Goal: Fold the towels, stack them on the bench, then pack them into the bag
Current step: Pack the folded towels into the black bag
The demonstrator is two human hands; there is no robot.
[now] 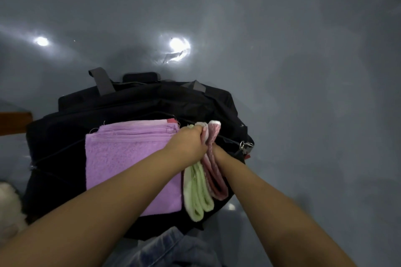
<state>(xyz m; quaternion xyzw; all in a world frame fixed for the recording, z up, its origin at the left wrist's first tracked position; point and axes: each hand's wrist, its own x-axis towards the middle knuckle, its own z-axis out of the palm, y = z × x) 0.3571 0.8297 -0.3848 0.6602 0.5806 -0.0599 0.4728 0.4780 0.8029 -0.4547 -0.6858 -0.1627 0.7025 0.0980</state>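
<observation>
A black bag (71,132) stands open on the floor below me. A folded purple towel (121,165) lies flat on top in its left half. To its right stands a bundle on edge: folded green towels (198,195) and pink towels (213,178). My left hand (188,145) grips the top of that bundle from the left. My right hand (218,154) holds it from the right, its fingers hidden behind the pink cloth.
Grey glossy floor (303,71) surrounds the bag, with two lamp reflections. A brown wooden edge (15,122) shows at the left. Something white and fluffy (8,208) sits at the lower left. Blue denim (173,247) is below the bag.
</observation>
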